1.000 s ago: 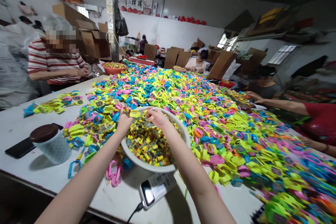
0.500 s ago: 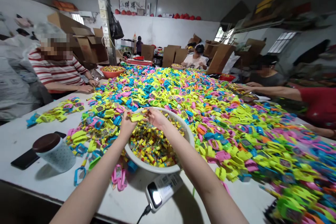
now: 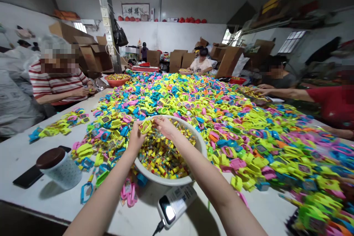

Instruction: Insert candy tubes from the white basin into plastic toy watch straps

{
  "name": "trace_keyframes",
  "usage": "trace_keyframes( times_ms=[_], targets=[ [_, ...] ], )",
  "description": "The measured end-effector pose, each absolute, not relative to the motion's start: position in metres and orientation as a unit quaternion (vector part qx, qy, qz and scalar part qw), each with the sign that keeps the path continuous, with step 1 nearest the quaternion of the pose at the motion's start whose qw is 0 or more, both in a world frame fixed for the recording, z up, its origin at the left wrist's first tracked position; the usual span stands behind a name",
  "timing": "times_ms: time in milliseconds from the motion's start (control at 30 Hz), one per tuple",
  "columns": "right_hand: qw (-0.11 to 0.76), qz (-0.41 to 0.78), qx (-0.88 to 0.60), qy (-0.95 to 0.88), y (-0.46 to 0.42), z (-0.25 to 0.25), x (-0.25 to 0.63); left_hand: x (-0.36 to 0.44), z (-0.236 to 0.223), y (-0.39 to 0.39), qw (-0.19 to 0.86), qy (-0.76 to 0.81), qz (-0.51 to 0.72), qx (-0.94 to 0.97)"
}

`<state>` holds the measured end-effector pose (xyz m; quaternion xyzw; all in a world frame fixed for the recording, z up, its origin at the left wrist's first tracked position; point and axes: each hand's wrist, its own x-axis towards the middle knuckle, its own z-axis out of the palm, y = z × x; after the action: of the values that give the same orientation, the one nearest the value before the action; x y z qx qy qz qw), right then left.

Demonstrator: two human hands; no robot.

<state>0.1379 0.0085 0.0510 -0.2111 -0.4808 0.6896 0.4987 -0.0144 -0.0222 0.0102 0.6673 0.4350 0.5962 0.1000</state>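
Observation:
My left hand (image 3: 136, 136) grips a yellow plastic toy watch (image 3: 145, 126) above the far left rim of a round pale basin (image 3: 200, 151). Close by on its right, my right hand (image 3: 165, 127) has its fingertips pinched together; whether anything is between them is too small to make out. Many small yellow-and-red wrapped pieces (image 3: 163, 155), looking like candy tubes, fill the basin below both hands. Around the basin lies a big heap of toy watches (image 3: 177, 97) in yellow, blue, pink and orange.
A dark-lidded cup (image 3: 62, 169) and a black phone (image 3: 29, 174) lie left. In front of the basin is a white device (image 3: 174, 206) with a cable. A red bowl (image 3: 117, 81) holds more pieces. Several people sit around the table, including one in a striped shirt (image 3: 59, 81).
The yellow toy watch has turned in my left hand and shows its open loop. My right hand stays beside it. The view has tilted slightly; the striped-shirt person's hands have drawn back.

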Motion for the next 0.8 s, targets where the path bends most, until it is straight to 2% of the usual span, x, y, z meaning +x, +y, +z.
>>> trace_keyframes(
  times_ms=[333, 533, 667, 800],
  targets=[
    [0.494, 0.690, -0.288, -0.444, 0.001, 0.057, 0.130, -0.013, 0.010, -0.025, -0.009, 0.413, 0.585, 0.698],
    [0.522, 0.671, -0.336, -0.405, -0.041, 0.068, 0.118, -0.026, 0.004, -0.037, -0.081, 0.377, 0.604, 0.697],
    [0.551, 0.690, -0.307, -0.355, -0.091, 0.068, 0.108, -0.034, -0.005, -0.079, -0.038, 0.379, 0.611, 0.694],
    [0.634, 0.628, -0.333, -0.304, -0.141, 0.033, 0.087, -0.028, -0.018, -0.148, 0.100, 0.477, 0.610, 0.625]
  ],
)
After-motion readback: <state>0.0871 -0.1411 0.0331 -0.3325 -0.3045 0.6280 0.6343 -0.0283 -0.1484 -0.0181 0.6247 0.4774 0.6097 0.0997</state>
